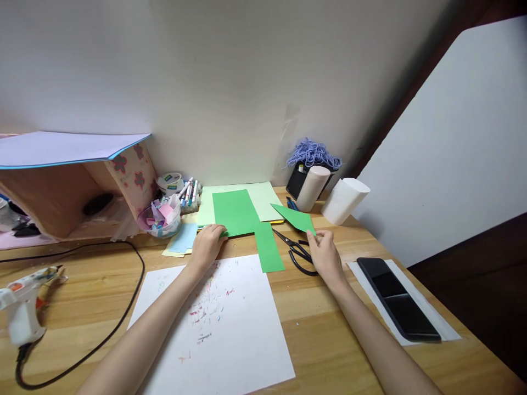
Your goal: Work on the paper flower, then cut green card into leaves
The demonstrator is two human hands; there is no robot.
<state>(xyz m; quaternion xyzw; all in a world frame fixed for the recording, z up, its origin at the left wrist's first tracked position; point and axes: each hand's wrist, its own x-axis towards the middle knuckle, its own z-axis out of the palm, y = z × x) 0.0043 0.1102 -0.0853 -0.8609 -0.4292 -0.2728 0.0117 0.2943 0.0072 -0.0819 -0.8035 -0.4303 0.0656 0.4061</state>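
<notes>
My left hand (pixel 208 244) has its fingers closed at the near left corner of a large green paper sheet (pixel 234 211), which lies over pale green sheets (pixel 206 200). Between thumb and fingers, my right hand (pixel 325 253) pinches the corner of a smaller green paper piece (pixel 294 217), held slanted above the table. A green paper strip (pixel 269 249) lies between the hands, by the large sheet's near right corner. Black-handled scissors (pixel 298 251) rest just left of my right hand, their handles partly behind it.
A marked white sheet (pixel 247 329) lies under my left forearm. At left are a glue gun (pixel 24 312) with its cord, an open box (pixel 53 197), a tub of scraps (pixel 160 219) and markers (pixel 189 192). A phone (pixel 397 299), paper roll (pixel 345 202) and yarn (pixel 313 153) stand or lie at right.
</notes>
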